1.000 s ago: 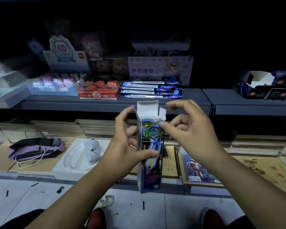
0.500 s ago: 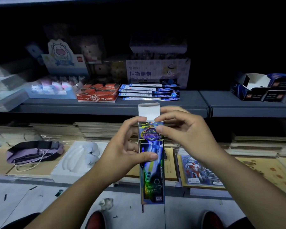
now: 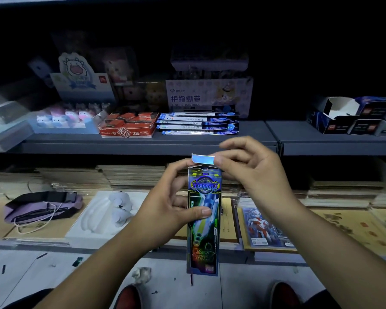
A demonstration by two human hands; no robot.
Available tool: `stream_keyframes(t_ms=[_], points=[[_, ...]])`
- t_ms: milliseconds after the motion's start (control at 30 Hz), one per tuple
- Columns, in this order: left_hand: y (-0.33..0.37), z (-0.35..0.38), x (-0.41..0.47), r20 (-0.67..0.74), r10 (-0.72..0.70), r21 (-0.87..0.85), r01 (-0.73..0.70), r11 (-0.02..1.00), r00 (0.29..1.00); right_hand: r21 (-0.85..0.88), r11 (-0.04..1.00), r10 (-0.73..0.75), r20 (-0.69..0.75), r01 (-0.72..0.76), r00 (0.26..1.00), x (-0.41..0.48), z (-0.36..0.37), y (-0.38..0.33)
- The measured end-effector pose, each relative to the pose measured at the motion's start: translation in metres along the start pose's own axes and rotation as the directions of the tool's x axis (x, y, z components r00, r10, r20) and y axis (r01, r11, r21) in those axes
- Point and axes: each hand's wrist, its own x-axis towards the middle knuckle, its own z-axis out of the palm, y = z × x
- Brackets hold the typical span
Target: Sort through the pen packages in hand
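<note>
Holographic card gleams on a tall narrow box [image 3: 204,219] held upright, its long axis vertical, in front of the shelves. From the left, the left hand [image 3: 165,206] wraps its middle, thumb across the front. At the top the flap [image 3: 202,158] folds over, and the right hand [image 3: 250,172], reaching in from the right, presses it with curled fingertips.
</note>
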Motion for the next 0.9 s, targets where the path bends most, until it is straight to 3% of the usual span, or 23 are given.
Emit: stream_keyframes(t_ms=[567, 900], points=[[0.0024, -0.0031, -0.0019, -0.046, 0.006, 0.004, -0.006, 1.0, 0.999, -0.013, 1.0, -0.005, 0.208, 0.007, 0.978, 0.0014, -0.0044, 0.0058], [0.0033, -0.0026, -0.0012, -0.014, 0.016, 0.03, -0.015, 0.999, 1.0, -0.032, 0.999, -0.011, 0.238, 0.019, 0.971, 0.0013, -0.0052, 0.0059]])
